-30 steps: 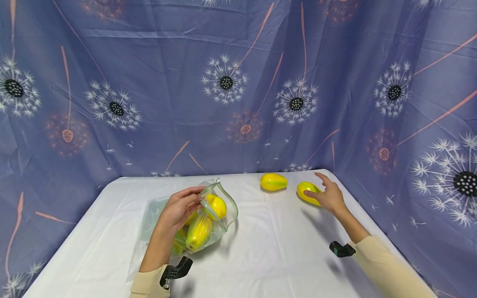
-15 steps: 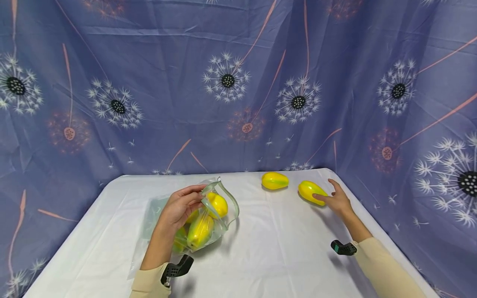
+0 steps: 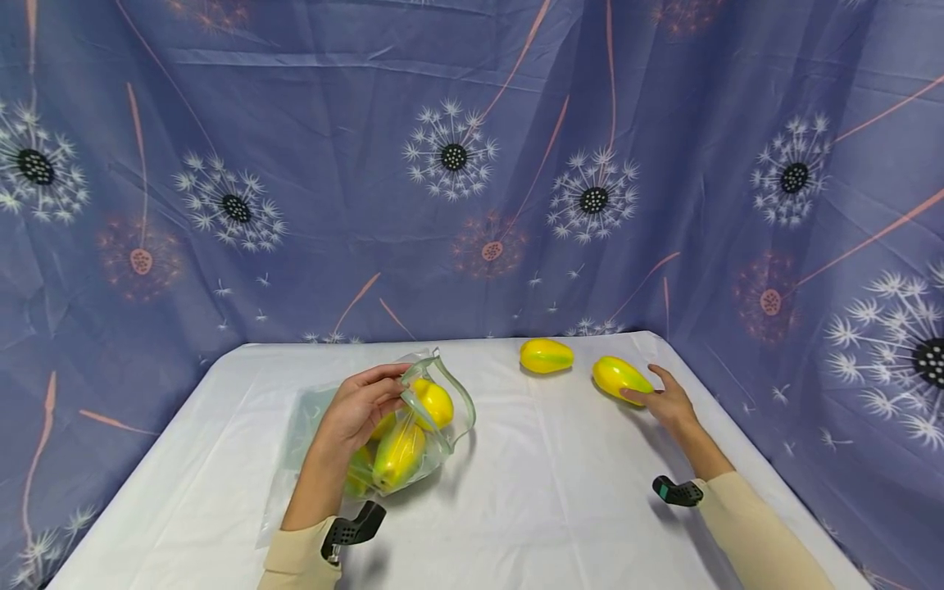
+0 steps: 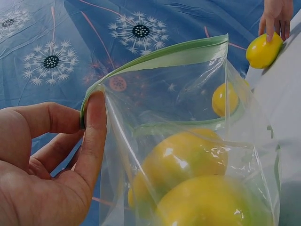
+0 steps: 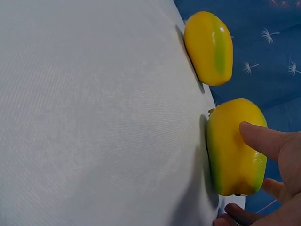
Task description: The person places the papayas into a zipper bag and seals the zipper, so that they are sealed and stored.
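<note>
My left hand [image 3: 363, 410] pinches the green-edged mouth of a clear plastic zip bag [image 4: 188, 101] between thumb and fingers, and the mouth gapes. Several yellow-green papayas [image 3: 399, 459] lie inside the bag. At the right, my right hand [image 3: 673, 401] is at the near end of a loose papaya [image 3: 618, 377] on the table. In the right wrist view its thumb [image 5: 263, 139] lies over this papaya [image 5: 235, 155], with the other fingers spread beyond its far side. Whether they press on it is hard to tell. Another papaya [image 3: 546, 356] lies to its left.
A white cloth covers the table [image 3: 516, 508]. A flat, pale green-tinted plastic sheet or bag [image 3: 302, 426] lies under the left forearm. Behind the table hangs a blue dandelion-print curtain [image 3: 332, 164], close to the back and right edges.
My right hand has shifted slightly right and down, from above the right papaya to its near end, and the papaya shows more. The left hand keeps its hold on the bag.
</note>
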Action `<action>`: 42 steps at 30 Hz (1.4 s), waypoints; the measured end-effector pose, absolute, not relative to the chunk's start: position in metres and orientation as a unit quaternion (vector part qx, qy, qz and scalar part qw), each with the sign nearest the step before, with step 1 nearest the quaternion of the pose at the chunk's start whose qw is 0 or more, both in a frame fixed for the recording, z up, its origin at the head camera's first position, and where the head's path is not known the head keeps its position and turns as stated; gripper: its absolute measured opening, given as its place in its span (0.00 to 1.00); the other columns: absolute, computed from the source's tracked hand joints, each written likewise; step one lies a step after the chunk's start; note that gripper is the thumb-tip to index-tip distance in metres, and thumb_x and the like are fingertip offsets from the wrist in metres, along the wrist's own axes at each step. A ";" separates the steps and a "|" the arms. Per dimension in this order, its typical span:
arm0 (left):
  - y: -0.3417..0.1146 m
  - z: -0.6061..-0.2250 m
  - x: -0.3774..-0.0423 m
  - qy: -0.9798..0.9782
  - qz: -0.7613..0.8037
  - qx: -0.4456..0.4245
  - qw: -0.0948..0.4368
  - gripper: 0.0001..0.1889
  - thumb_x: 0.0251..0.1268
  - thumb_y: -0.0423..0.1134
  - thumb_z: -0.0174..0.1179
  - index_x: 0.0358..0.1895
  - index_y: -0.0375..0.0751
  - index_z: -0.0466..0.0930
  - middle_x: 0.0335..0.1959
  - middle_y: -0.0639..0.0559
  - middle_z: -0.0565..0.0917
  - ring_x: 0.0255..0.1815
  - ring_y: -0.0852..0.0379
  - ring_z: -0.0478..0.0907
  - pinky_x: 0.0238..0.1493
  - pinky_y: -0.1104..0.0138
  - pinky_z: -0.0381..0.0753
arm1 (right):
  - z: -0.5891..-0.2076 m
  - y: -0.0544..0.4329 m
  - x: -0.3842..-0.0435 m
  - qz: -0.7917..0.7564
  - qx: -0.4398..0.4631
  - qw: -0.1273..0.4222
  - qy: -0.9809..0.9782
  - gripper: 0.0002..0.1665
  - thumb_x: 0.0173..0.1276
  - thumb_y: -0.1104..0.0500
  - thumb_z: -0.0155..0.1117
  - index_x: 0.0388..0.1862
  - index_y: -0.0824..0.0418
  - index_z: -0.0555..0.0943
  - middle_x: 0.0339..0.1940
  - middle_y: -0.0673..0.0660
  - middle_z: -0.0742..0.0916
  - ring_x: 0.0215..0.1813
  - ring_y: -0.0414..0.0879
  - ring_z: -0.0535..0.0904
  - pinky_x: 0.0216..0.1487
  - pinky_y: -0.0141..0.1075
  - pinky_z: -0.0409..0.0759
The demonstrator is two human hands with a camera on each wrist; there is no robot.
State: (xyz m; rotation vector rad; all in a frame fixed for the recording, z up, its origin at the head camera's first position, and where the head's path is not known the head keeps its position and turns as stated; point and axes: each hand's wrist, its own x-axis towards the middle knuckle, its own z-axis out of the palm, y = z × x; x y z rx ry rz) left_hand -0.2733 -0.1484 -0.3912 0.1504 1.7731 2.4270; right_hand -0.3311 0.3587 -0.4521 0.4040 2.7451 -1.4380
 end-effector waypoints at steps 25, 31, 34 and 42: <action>-0.152 -0.389 -0.272 0.579 0.812 0.043 0.065 0.16 0.70 0.24 0.56 0.58 0.32 0.83 0.41 0.53 0.86 0.35 0.61 0.84 0.42 0.70 0.88 | -0.451 0.349 -0.330 -0.409 0.131 -0.013 0.903 0.50 0.67 0.46 0.70 0.80 0.63 0.59 0.76 0.77 0.65 0.73 0.72 0.63 0.69 0.65 0.66; -0.149 -0.390 -0.274 0.586 0.807 0.042 0.064 0.18 0.70 0.24 0.56 0.61 0.28 0.80 0.40 0.53 0.85 0.35 0.61 0.83 0.42 0.71 0.88 | -0.451 0.349 -0.328 -0.402 0.143 -0.019 0.904 0.49 0.67 0.44 0.70 0.79 0.62 0.60 0.75 0.76 0.67 0.71 0.71 0.65 0.66 0.63 0.69; -0.149 -0.390 -0.274 0.585 0.808 0.044 0.064 0.18 0.70 0.23 0.56 0.60 0.28 0.80 0.41 0.53 0.85 0.35 0.61 0.83 0.42 0.71 0.87 | -0.451 0.349 -0.328 -0.402 0.150 -0.018 0.903 0.49 0.67 0.44 0.69 0.79 0.63 0.61 0.75 0.76 0.67 0.70 0.71 0.65 0.64 0.63 0.70; -0.149 -0.390 -0.274 0.584 0.808 0.044 0.061 0.17 0.70 0.23 0.55 0.60 0.28 0.80 0.42 0.52 0.85 0.35 0.60 0.84 0.41 0.70 0.88 | -0.451 0.348 -0.329 -0.407 0.156 -0.020 0.900 0.48 0.67 0.43 0.69 0.78 0.62 0.61 0.75 0.75 0.67 0.69 0.70 0.66 0.62 0.60 0.72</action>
